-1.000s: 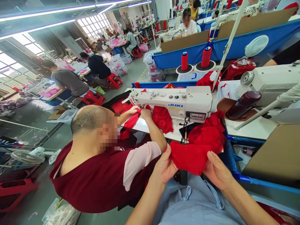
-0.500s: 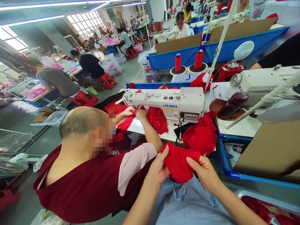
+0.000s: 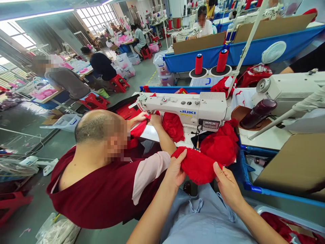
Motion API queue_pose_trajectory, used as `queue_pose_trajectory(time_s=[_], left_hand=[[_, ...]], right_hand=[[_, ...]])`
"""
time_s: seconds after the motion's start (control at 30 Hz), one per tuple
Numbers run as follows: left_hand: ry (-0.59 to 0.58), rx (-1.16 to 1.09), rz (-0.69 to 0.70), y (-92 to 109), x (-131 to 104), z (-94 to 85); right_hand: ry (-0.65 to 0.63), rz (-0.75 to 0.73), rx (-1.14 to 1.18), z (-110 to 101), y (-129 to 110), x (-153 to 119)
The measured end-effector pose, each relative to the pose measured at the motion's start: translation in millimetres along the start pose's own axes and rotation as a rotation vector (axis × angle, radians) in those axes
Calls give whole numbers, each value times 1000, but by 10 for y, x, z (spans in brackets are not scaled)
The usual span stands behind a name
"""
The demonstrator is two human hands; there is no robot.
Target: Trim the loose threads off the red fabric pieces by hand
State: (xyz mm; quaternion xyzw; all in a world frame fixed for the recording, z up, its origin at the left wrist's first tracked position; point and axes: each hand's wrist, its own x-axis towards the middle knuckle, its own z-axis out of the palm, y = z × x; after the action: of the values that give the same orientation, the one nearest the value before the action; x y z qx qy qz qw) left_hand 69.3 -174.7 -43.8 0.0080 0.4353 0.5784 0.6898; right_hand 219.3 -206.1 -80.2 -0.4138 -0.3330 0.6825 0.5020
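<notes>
A piece of red fabric [image 3: 198, 165] is stretched between my two hands, in front of my waist. My left hand [image 3: 177, 169] grips its left end, thumb on top. On the opposite end, my right hand [image 3: 226, 183] pinches the edge between thumb and fingers; the fingertips underneath are hidden. Just beyond the cloth lies a heap of red fabric [image 3: 219, 144] on the sewing table. Behind it stands a white sewing machine [image 3: 188, 107], where a co-worker's hands [image 3: 152, 119] hold other red cloth near the needle end.
The seated co-worker [image 3: 101, 183] in dark red is close on my left. A cardboard panel [image 3: 291, 162] and blue-framed cloth trough [image 3: 254, 188] stand to the right. A bin with red fabric [image 3: 286, 227] sits at lower right. Two red thread cones [image 3: 198, 65] stand behind the machine.
My hands have moved slightly apart and the red fabric is now spread wider and flatter between them. The camera view has shifted a little. The co-worker's hands stay by the needle end.
</notes>
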Motion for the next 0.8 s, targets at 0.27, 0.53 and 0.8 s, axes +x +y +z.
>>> queue_pose_trajectory(time_s=[0.27,0.53,0.8], left_hand=[[257,-86,-39,-27,243,28],[248,-49,-35,80,233,83],[199,-20,-4,82,-146,40]], right_hand=[[56,-148,-283,69,-88,-134],[46,-225,-461,108,-291,-160],[123,104,223,-44,-179,48]])
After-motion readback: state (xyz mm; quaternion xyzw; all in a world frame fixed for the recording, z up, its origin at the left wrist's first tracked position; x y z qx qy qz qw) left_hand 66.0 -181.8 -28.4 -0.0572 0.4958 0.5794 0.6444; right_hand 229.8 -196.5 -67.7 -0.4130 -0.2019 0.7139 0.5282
